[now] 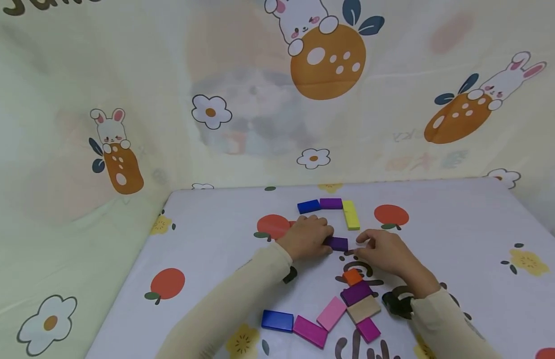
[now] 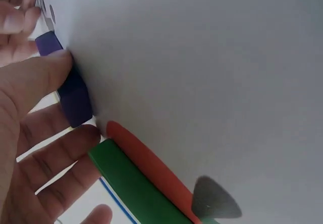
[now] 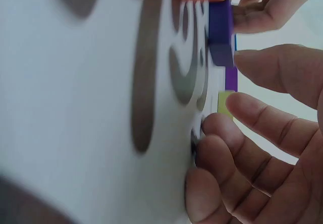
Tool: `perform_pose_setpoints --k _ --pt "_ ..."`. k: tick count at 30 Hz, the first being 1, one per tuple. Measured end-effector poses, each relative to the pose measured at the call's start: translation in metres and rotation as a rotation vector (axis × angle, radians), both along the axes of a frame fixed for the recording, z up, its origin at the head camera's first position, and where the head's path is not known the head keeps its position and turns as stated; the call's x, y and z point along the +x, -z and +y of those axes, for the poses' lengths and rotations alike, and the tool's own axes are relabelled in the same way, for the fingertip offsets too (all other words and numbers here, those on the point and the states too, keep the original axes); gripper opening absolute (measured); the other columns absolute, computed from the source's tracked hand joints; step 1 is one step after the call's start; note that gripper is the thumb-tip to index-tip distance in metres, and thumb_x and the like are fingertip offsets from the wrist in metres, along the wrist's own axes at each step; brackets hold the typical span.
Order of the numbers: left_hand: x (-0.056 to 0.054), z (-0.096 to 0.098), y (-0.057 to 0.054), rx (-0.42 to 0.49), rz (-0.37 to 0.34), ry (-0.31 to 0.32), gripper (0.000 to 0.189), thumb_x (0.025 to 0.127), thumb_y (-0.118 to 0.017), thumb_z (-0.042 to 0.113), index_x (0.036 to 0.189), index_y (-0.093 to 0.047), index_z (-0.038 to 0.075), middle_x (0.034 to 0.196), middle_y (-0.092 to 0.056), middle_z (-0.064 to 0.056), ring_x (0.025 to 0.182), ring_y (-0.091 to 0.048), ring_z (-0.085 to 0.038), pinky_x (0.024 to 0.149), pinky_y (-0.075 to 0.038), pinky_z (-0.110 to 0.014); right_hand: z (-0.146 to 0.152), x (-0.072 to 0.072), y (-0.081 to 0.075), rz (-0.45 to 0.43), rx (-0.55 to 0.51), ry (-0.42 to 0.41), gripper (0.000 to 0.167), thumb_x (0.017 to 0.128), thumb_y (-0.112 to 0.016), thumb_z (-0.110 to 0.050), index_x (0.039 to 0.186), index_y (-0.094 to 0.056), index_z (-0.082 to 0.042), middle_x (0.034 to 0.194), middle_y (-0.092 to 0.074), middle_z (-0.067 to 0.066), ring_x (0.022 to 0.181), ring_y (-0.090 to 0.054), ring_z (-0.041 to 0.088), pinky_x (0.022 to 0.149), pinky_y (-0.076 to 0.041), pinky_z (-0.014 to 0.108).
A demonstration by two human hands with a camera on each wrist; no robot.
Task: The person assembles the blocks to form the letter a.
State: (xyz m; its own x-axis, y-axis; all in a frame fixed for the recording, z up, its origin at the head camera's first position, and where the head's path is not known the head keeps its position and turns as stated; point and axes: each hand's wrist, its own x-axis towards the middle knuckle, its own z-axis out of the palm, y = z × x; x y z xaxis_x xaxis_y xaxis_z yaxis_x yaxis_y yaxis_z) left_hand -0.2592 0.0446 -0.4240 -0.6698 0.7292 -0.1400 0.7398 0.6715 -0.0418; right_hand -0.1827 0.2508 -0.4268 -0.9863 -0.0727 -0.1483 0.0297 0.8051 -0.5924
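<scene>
My left hand [image 1: 306,237] pinches a dark purple block [image 1: 338,244] on the table, with the thumb on the near side and fingers on the far side in the left wrist view. Close by its fingertips in that view lies a green block [image 2: 136,183], hidden under the hand in the head view. My right hand [image 1: 387,252] is just right of the purple block, fingers loosely bent and holding nothing; its thumb tip is right at the block's end [image 3: 222,52] in the right wrist view. Beyond the hands, blue [image 1: 309,206], purple [image 1: 331,203] and yellow [image 1: 351,215] blocks form a corner.
Nearer the camera lies a joined group: orange [image 1: 352,277], purple [image 1: 355,293], tan [image 1: 364,310], magenta [image 1: 368,330], light pink [image 1: 331,313], another magenta [image 1: 310,332] and blue [image 1: 277,321] blocks. The tabletop cloth [image 1: 206,234] has printed fruit and flowers; a printed curtain [image 1: 241,60] hangs behind.
</scene>
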Motion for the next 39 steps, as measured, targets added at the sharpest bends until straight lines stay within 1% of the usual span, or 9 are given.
perform_pose_setpoints --k 2,6,12,17,21,24,33,39 --pt "-0.004 0.000 0.001 0.021 -0.012 -0.011 0.033 0.098 -0.071 0.046 0.122 -0.072 0.023 0.104 -0.066 0.007 0.100 -0.058 -0.013 0.100 -0.047 -0.037 0.003 0.001 0.001 0.009 0.015 0.023 0.031 0.093 -0.075 -0.024 0.116 -0.071 -0.004 0.085 -0.064 0.006 0.075 -0.056 0.021 0.063 -0.047 0.033" --pt "-0.010 -0.001 0.003 0.061 -0.026 -0.033 0.031 0.098 -0.072 0.045 0.118 -0.073 0.021 0.098 -0.066 0.007 0.093 -0.056 -0.012 0.093 -0.047 -0.034 0.009 -0.002 0.003 0.026 0.025 0.045 0.032 0.093 -0.075 -0.023 0.118 -0.071 -0.002 0.081 -0.063 0.006 0.072 -0.056 0.020 0.062 -0.046 0.033" --pt "-0.014 0.002 0.006 0.093 -0.012 -0.063 0.032 0.098 -0.072 0.046 0.117 -0.073 0.020 0.097 -0.063 0.006 0.092 -0.055 -0.014 0.086 -0.047 -0.031 0.013 -0.012 0.005 0.019 0.023 0.048 0.044 0.093 -0.076 -0.023 0.127 -0.066 0.002 0.078 -0.059 0.007 0.067 -0.054 0.020 0.059 -0.044 0.034" --pt "-0.018 0.004 0.008 0.097 0.003 -0.063 0.032 0.098 -0.071 0.047 0.116 -0.073 0.020 0.099 -0.063 0.005 0.092 -0.054 -0.014 0.082 -0.047 -0.029 0.013 -0.021 0.007 -0.010 0.027 0.058 0.052 0.092 -0.076 -0.024 0.134 -0.061 0.004 0.079 -0.059 0.008 0.067 -0.055 0.020 0.060 -0.044 0.033" --pt "-0.018 0.005 0.007 0.093 -0.009 -0.067 0.033 0.099 -0.070 0.047 0.118 -0.073 0.020 0.100 -0.063 0.005 0.091 -0.054 -0.014 0.081 -0.047 -0.028 0.012 -0.027 0.008 -0.052 0.027 0.082 0.056 0.093 -0.075 -0.023 0.139 -0.058 0.004 0.081 -0.060 0.009 0.069 -0.056 0.022 0.063 -0.046 0.033" --pt "-0.018 0.005 0.007 0.091 -0.017 -0.069 0.034 0.099 -0.069 0.047 0.119 -0.072 0.020 0.100 -0.063 0.005 0.091 -0.054 -0.013 0.080 -0.047 -0.027 0.013 -0.031 0.008 -0.065 0.030 0.081 0.057 0.093 -0.075 -0.024 0.139 -0.057 0.005 0.083 -0.060 0.011 0.072 -0.056 0.023 0.063 -0.047 0.034" --pt "-0.017 0.006 0.009 0.102 -0.013 -0.081 0.034 0.099 -0.070 0.047 0.120 -0.073 0.021 0.099 -0.064 0.005 0.089 -0.055 -0.012 0.081 -0.048 -0.026 0.016 -0.038 0.008 -0.095 0.035 0.071 0.055 0.092 -0.077 -0.026 0.137 -0.061 0.002 0.103 -0.066 0.018 0.087 -0.060 0.029 0.071 -0.053 0.037" --pt "-0.016 0.006 0.010 0.109 -0.006 -0.088 0.034 0.099 -0.070 0.047 0.121 -0.072 0.022 0.100 -0.064 0.005 0.091 -0.055 -0.011 0.084 -0.049 -0.027 0.015 -0.038 0.007 -0.122 0.039 0.075 0.058 0.091 -0.078 -0.026 0.139 -0.059 0.001 0.105 -0.066 0.019 0.089 -0.060 0.031 0.072 -0.054 0.039"
